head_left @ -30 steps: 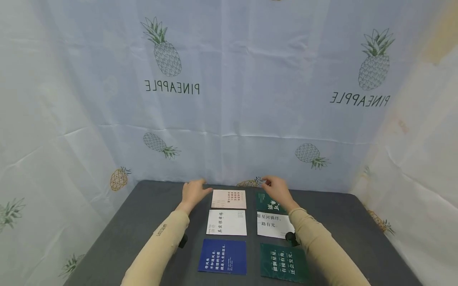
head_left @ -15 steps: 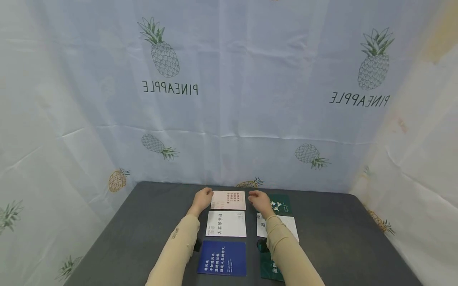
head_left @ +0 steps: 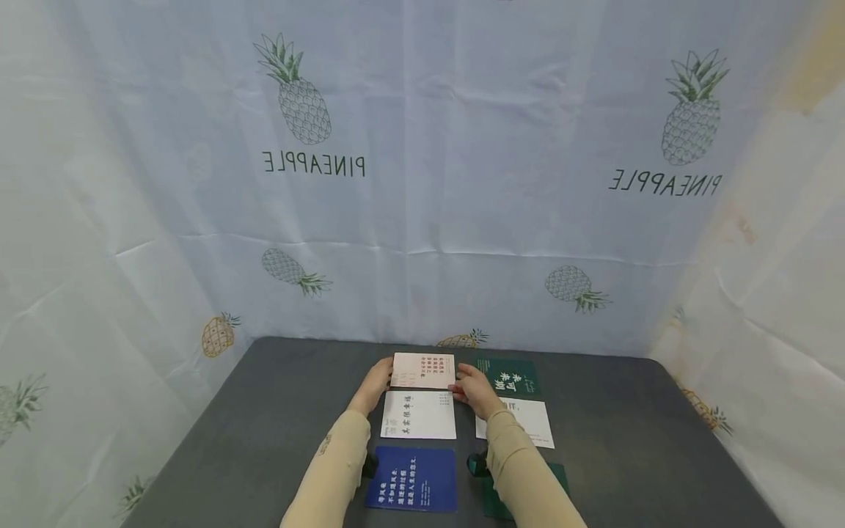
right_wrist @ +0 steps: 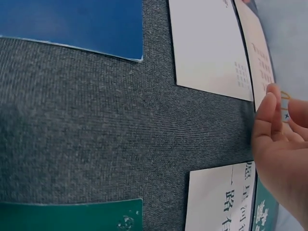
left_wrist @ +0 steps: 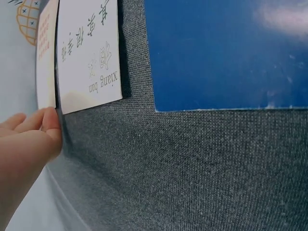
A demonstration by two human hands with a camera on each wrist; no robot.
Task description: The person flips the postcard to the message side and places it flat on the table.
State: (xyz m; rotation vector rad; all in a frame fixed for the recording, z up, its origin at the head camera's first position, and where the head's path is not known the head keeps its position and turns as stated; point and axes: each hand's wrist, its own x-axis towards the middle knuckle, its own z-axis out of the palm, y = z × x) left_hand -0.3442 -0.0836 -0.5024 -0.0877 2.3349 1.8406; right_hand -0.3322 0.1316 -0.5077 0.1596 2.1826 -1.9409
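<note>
Backdrop: pale blue fabric curtain (head_left: 462, 198) printed with pineapples and mirrored "PINEAPPLE" lettering.
Surface (head_left: 620, 433): covered in dark grey ribbed cloth, bearing six flat rectangular cards in two columns of three.
Left column: from the far side, a pale pink card with red characters (head_left: 422, 365), a white card with dark characters (head_left: 429, 414) and a deep blue card with white characters (head_left: 422, 484).
Right column: a dark green card with white characters (head_left: 528, 378), a second white card (head_left: 533, 422) and a second green card (right_wrist: 62, 219), partly behind the right sleeve (head_left: 528, 477).
Pink card: flat on the surface, between both hands.
Left hand (head_left: 374, 383): fingers close together at the pink card's left edge; I cannot tell whether they pinch it.
Right hand (head_left: 477, 391): thumb apart from the fingers, fingertips at the pink card's near right corner, grasping nothing; actual contact is unclear.
Sleeves: both beige.
</note>
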